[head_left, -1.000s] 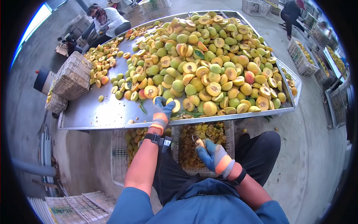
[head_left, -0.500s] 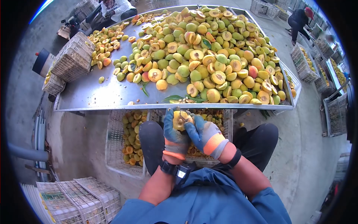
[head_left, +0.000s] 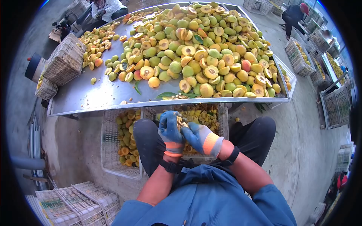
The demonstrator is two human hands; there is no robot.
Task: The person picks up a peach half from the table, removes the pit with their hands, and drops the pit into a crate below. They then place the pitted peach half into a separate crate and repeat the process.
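Observation:
Both hands wear blue gloves with orange and grey cuffs and meet over the crate between the knees. My left hand is closed around a piece of yellow fruit, whose cut side faces my right hand. The fingers of my right hand are pressed together against that piece; whether they hold a tool or a pit is hidden. Just beyond, halved green and yellow fruit is heaped on the metal table. Below the hands, a crate of fruit pieces stands under the table edge.
Another crate of halved fruit stands left of my knees. Stacked crates lean at the table's left end, more at lower left. One person sits beyond the table; another bends at upper right near fruit crates.
The view has shifted slightly, so the table sits higher and further left. My left hand has turned, and the fruit's broad cut face shows less than before.

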